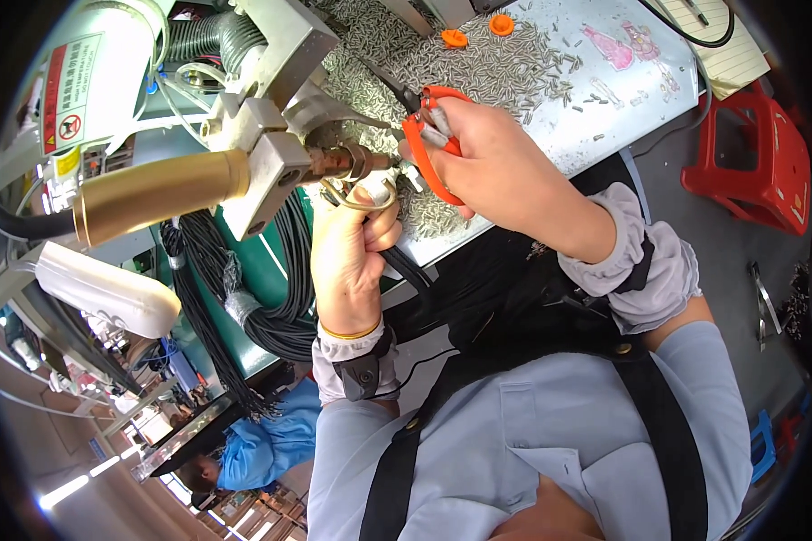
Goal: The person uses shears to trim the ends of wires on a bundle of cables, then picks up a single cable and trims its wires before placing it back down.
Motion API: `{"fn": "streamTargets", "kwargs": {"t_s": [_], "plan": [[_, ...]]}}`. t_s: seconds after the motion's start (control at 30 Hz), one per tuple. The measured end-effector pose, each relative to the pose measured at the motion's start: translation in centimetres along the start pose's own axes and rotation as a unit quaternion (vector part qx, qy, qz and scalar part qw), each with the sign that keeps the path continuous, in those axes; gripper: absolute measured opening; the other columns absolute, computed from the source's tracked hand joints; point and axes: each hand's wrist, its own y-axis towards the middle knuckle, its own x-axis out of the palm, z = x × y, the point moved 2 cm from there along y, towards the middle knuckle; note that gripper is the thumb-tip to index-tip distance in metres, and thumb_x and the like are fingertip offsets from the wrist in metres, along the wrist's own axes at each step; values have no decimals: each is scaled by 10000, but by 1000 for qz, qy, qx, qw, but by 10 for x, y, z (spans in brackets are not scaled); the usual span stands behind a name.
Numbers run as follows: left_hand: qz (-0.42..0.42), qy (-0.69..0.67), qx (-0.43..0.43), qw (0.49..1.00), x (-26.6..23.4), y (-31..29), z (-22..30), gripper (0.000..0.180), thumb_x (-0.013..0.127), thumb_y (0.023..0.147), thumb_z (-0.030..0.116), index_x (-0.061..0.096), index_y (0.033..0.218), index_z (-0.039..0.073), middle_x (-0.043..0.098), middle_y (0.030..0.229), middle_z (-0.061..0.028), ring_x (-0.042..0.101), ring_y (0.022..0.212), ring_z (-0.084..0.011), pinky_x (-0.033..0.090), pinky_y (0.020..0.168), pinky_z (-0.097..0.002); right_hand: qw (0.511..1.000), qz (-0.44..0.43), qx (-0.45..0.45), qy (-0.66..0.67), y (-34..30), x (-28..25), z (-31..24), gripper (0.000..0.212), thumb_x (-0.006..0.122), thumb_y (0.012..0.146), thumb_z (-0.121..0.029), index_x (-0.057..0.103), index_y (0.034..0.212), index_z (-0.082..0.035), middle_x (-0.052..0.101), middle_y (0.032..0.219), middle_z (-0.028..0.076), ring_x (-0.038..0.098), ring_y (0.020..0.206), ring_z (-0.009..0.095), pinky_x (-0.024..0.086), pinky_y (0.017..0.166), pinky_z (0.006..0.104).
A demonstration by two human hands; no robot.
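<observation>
My right hand [501,167] is closed round orange-handled scissors [433,176], their dark pointed blades aimed up and left. White covers show on fingertips inside the handles. My left hand [347,261] is closed just below the machine's brass-coloured nozzle [361,164], pinching a thin cable [365,206] that bends in a loop at the fingertips. A small white piece [412,178] shows between the two hands; what it joins to I cannot make out. Many small metal pins [505,68] are heaped on the white worktop [595,117] beyond my hands.
A gold cylinder [162,194] on a metal bracket juts in from the left. Bundles of black cable [280,311] lie on a green surface. Two orange caps [501,25] sit among the pins. A red stool [758,162] stands at right. A person in blue [271,442] is at lower left.
</observation>
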Motion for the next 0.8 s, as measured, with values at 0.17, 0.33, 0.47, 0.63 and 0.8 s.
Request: {"fn": "streamTargets", "kwargs": {"t_s": [0.17, 0.33, 0.47, 0.63, 0.8], "plan": [[-5, 25, -2, 1000, 0, -2, 1, 105, 553, 785, 75, 473, 836, 31, 373, 561, 28, 254, 397, -34, 180, 346, -175, 1000, 16, -4, -17, 0, 2, -2, 122, 504, 842, -136, 469, 807, -24, 448, 540, -7, 417, 410, 58, 347, 384, 214], [-21, -6, 10, 1000, 9, -20, -2, 126, 542, 801, 74, 509, 897, -1, 452, 653, -11, 354, 476, -61, 275, 409, -190, 1000, 11, 27, 11, -13, -1, -6, 177, 562, 829, -181, 488, 830, -20, 451, 536, -16, 419, 413, 60, 348, 391, 219], [25, 96, 89, 991, 16, -41, -16, 144, 532, 806, 47, 529, 938, -12, 497, 766, -38, 437, 568, -86, 346, 490, -207, 992, 91, -54, -68, -33, -4, -12, 208, 581, 826, -206, 502, 846, -15, 456, 541, -23, 420, 425, 61, 344, 400, 215], [49, 285, 185, 939, 33, -63, -33, 170, 525, 803, 3, 545, 970, -16, 518, 823, -41, 484, 627, -94, 379, 553, -210, 970, 49, -150, -185, -51, -1, -38, 199, 569, 835, -190, 510, 870, -3, 470, 554, -17, 417, 443, 53, 334, 409, 209], [-37, 89, 86, 992, 20, -64, -34, 173, 538, 792, -6, 550, 963, -25, 518, 786, -31, 468, 622, -79, 365, 555, -202, 997, -33, 49, 45, -55, -3, -23, 198, 611, 799, -151, 525, 899, -3, 498, 580, 14, 444, 443, 72, 346, 416, 214]]}}
